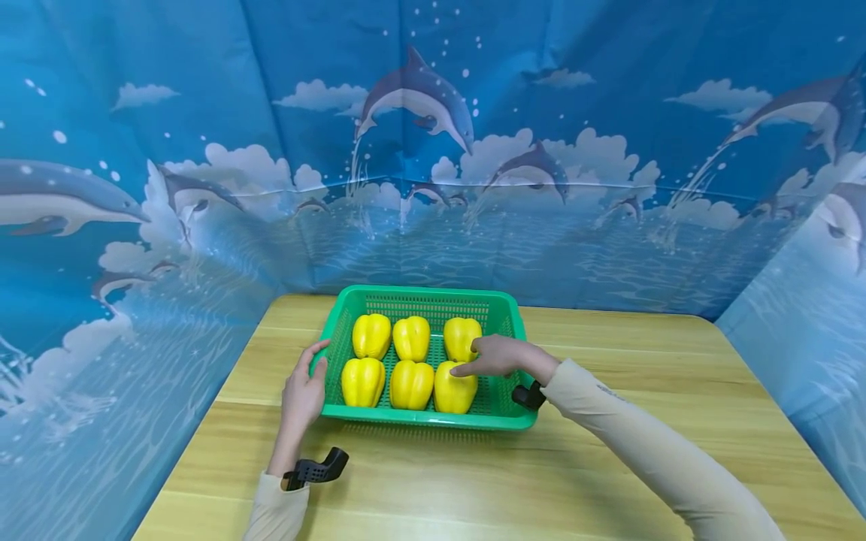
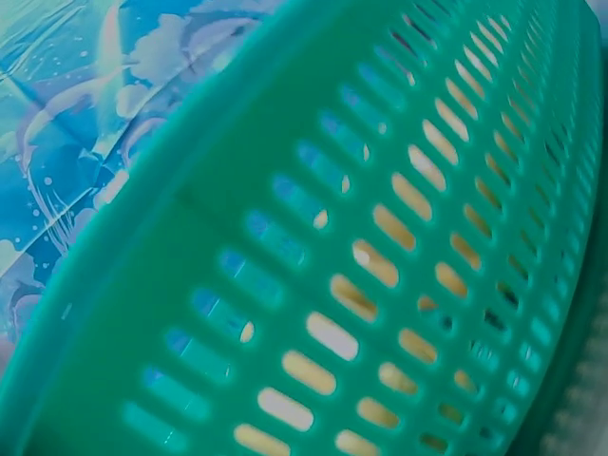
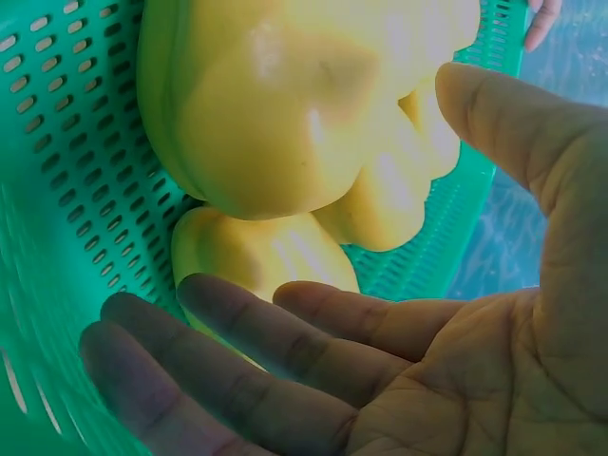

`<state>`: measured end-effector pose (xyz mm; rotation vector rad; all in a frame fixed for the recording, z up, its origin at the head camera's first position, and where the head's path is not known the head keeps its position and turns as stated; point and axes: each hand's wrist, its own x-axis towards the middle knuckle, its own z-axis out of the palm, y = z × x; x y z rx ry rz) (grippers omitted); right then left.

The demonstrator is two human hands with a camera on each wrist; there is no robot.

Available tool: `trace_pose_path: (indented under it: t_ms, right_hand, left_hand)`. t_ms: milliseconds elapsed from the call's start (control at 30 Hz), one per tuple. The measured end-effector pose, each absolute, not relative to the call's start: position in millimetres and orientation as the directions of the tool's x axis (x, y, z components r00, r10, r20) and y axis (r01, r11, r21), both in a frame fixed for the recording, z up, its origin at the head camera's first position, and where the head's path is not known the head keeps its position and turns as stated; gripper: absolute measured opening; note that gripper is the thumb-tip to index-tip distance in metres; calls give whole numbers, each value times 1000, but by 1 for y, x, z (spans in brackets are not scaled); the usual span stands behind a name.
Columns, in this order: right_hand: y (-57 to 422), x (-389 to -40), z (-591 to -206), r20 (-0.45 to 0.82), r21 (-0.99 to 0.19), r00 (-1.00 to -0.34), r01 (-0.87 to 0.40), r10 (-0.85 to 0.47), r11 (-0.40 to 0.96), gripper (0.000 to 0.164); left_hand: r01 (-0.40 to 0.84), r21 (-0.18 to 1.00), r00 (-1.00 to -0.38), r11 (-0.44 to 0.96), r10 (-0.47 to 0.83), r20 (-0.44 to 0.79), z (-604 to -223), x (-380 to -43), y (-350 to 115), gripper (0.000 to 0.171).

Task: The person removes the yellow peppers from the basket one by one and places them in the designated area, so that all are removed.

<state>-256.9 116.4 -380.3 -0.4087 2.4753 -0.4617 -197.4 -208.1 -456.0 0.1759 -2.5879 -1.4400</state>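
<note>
In the head view, several yellow bell peppers stand in two rows inside a green plastic basket. My left hand is at the basket's left rim, its fingers extended along the edge; the left wrist view has only the slotted basket wall. Over the right end of the basket, my right hand reaches across the two rightmost peppers, thumb and fingers spread apart. From the right wrist, the palm and spread fingers appear beside a pepper, with nothing held between them.
The basket sits on a wooden table near its back edge. Behind and beside the table hangs a blue curtain printed with dolphins and waves. A black wrist camera is strapped to the left wrist.
</note>
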Motion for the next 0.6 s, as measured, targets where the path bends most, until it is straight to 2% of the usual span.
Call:
trace_pose_path:
  t_ms: [167,600]
  right_hand:
    - [113,-260,-384,-492,-385,-782,-198,-382,902,47]
    - [102,-261,-394,-502,-327,-806,-157,-312,932,56]
  left_hand:
    - [-38,886,-973,462,-221,74,-455,-197,-207,36]
    - [-41,892,-971,449,-230,71,-455,-196,-206,35]
